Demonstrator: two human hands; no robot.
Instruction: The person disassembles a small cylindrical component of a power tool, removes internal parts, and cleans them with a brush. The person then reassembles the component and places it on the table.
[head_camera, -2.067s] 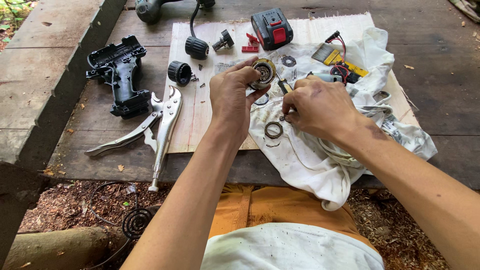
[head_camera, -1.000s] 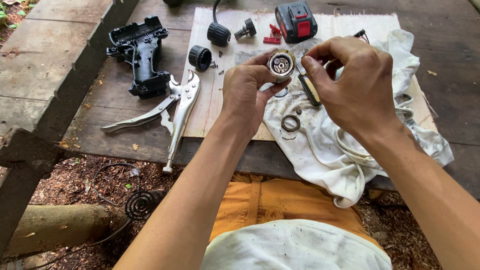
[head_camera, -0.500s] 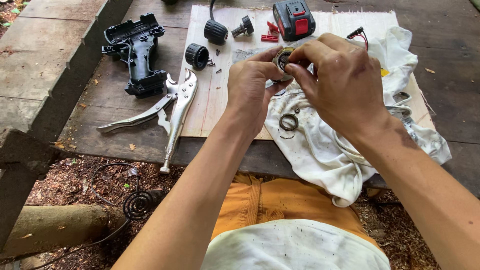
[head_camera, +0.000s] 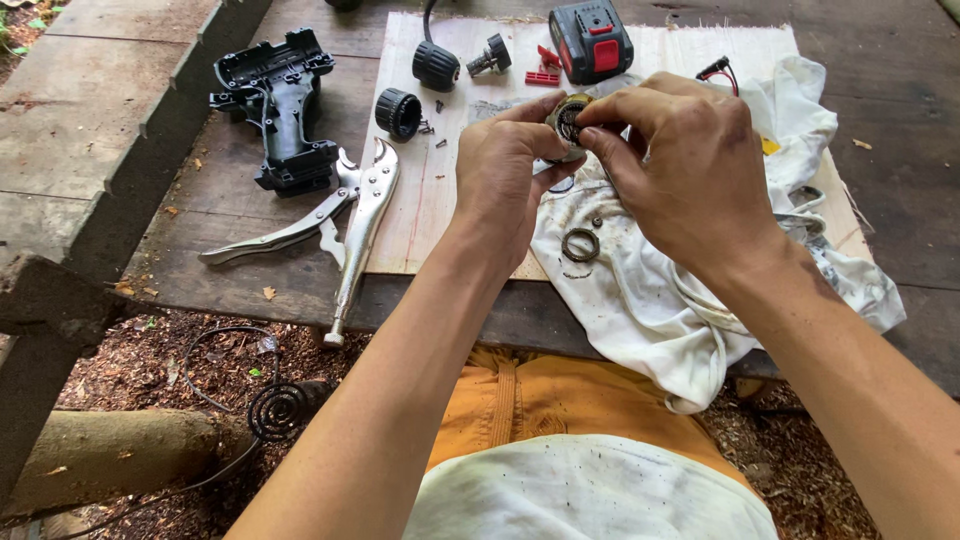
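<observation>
Weathered wooden planks (head_camera: 200, 215) make up the work surface, with a pale board (head_camera: 440, 190) laid across the upper middle of the frame and a grimy white rag (head_camera: 650, 290) draped over its right part and down past the table edge.

Held above the rag, just above the centre of the frame, is a small round metal gear housing (head_camera: 568, 120), its open face turned up toward the camera. The left hand (head_camera: 505, 175) comes up from the lower left and pinches the housing's left side between thumb and fingertips, the other fingers curled. The right hand (head_camera: 690, 170) comes in from the right, its thumb and forefinger closed at the housing's right rim; whether they grip a smaller part there I cannot tell. Both hands touch the piece, so neither is nearer; it sits between the two sets of fingertips, its round axis pointing roughly up at the viewer.

Below the hands, a metal ring (head_camera: 580, 244) lies flat on the rag. On the left of the frame, locking pliers (head_camera: 345, 225) lie with their long handles running down toward the table edge, next to a black drill housing shell (head_camera: 280, 110). Along the top sit a black chuck (head_camera: 436, 66), a knurled black collar (head_camera: 398, 112) and a red-and-black battery pack (head_camera: 592, 40).
</observation>
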